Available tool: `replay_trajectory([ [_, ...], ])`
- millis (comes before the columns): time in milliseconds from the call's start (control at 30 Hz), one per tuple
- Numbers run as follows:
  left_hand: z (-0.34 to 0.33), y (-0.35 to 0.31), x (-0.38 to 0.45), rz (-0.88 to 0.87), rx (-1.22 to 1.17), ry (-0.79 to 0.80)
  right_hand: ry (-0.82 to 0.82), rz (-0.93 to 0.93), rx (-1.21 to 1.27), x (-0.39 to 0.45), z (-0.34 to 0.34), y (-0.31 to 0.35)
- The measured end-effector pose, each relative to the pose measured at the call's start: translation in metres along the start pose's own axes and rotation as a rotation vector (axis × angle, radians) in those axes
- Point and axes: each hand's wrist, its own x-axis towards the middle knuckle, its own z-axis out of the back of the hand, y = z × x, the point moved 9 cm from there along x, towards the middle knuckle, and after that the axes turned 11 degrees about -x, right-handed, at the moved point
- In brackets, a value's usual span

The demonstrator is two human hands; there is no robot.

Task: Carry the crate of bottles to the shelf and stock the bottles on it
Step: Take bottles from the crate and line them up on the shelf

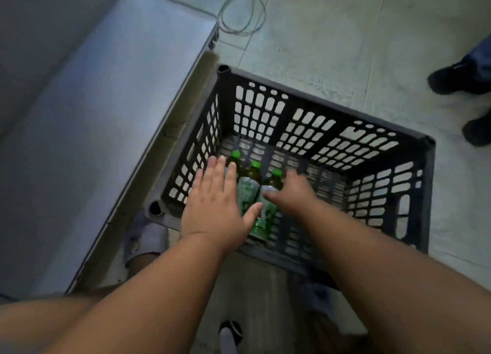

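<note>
While both arms reach down into the crate [332, 130], neither hand has a bottle firmly in hand yet. The left hand [215, 202] is spread flat, fingers straight and thumb out, hovering palm-down over the bottles and holding nothing; it may brush the nearest label, though contact cannot be made out. The right hand [291, 191] has its fingers bent downward around the shoulder of the rightmost bottle [276, 179], but they are blurred and partly hidden, so whether they have closed on it cannot be told.

Three bottles with green caps lie side by side on the crate's floor, caps pointing away from the person, bunched in the near-left corner. The middle bottle [248, 191] shows a pale label; the left bottle [235, 157] is mostly hidden under the left hand. Lying flat, they call for a grasp from above around the body, which probably explains the downturned palms.

The dark slatted crate sits on the tiled floor [345, 48], its left side right beside the edge of the shelf [106, 101], a pale flat surface, likely so each bottle travels only a short way. A loop of cable [239, 21] lies on the floor beyond, and another person's dark shoes [457, 80] stand well apart at the right.
</note>
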Motion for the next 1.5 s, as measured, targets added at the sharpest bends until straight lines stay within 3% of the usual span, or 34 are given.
replay_trajectory([
  [300, -0.009, 0.005, 0.007, 0.022, 0.041, 0.043, 0.181, -0.259, 0.230, 0.060, -0.076, -0.019],
  [433, -0.012, 0.006, 0.009, 0.033, 0.018, 0.057, 0.177, -0.267, 0.368, 0.080, -0.087, -0.025],
  [600, -0.009, 0.004, 0.010, 0.035, 0.051, 0.072, 0.106, -0.217, 0.482, 0.059, -0.056, -0.029],
  [700, -0.007, 0.000, 0.011, 0.040, 0.024, 0.097, 0.001, -0.073, 0.547, 0.029, -0.003, -0.015],
  [800, 0.004, -0.002, 0.003, 0.026, -0.190, 0.120, -0.093, 0.145, 0.488, -0.017, 0.065, 0.015],
  [900, 0.055, 0.008, -0.020, 0.056, -0.490, -0.007, -0.218, 0.378, 0.436, -0.088, 0.138, 0.060],
  [1033, 0.152, 0.039, -0.073, 0.067, -0.622, -0.224, -0.307, 0.678, 0.379, -0.190, 0.192, 0.150],
  [1233, 0.262, 0.109, -0.148, 0.119, -0.524, -0.424, -0.376, 1.026, 0.283, -0.314, 0.226, 0.281],
  [1333, 0.296, 0.144, -0.172, 0.195, -0.468, -0.512, -0.370, 1.105, 0.270, -0.337, 0.225, 0.329],
  [1500, 0.321, 0.205, -0.175, 0.325, -0.591, -0.603, -0.312, 1.225, 0.270, -0.341, 0.212, 0.402],
])
